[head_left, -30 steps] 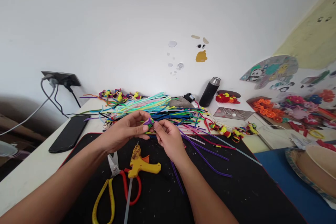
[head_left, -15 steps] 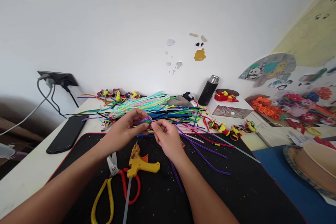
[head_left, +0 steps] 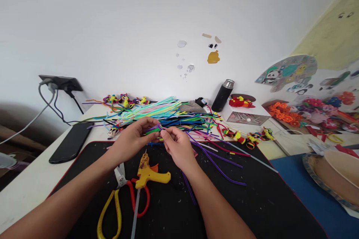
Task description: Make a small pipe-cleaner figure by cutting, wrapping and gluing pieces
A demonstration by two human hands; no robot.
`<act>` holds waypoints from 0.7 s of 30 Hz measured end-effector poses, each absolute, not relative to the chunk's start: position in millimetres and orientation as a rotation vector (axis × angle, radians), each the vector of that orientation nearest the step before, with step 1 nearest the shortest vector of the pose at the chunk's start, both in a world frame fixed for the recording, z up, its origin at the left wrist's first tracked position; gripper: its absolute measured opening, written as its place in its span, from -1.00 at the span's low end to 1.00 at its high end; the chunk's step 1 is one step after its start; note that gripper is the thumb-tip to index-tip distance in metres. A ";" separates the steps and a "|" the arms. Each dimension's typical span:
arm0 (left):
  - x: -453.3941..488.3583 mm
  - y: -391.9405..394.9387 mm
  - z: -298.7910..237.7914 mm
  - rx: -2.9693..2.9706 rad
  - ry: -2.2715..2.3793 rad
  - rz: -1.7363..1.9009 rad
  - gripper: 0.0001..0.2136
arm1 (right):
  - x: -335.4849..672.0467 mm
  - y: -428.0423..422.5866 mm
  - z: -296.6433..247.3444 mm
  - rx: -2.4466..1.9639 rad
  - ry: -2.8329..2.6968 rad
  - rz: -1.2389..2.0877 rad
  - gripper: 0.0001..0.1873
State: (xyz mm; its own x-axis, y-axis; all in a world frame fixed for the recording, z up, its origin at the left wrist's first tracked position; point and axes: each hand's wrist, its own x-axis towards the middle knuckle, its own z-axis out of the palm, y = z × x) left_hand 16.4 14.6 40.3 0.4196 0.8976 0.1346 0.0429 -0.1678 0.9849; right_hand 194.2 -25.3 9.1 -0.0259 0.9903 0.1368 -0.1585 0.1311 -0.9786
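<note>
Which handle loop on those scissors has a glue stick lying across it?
The red handle loop, on the right: the glue stick from the yellow glue gun crosses it. The yellow handle loop, on the left, lies clear.

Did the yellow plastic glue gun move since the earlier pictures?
No. The yellow plastic glue gun lies in the same spot on the flat black mat, overlapping the red-and-yellow-handled metal scissors as before.

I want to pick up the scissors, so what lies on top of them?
The yellow glue gun and its glue stick lie across the red handle of the scissors. The stretches of handle beneath them are covered and cannot be seen.
</note>
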 end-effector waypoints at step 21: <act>22.5 14.3 49.8 1.389 0.943 1.010 -0.54 | 191.7 -29.9 10.5 -1.059 -1.316 1.106 -0.66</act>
State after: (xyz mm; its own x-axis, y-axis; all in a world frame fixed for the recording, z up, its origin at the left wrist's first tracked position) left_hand 22.5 14.3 49.8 0.3142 0.9476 0.0583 -0.0068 -0.0592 0.9982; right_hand 191.7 -29.9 10.5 -0.0389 0.9837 0.1755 -0.0032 0.1755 -0.9845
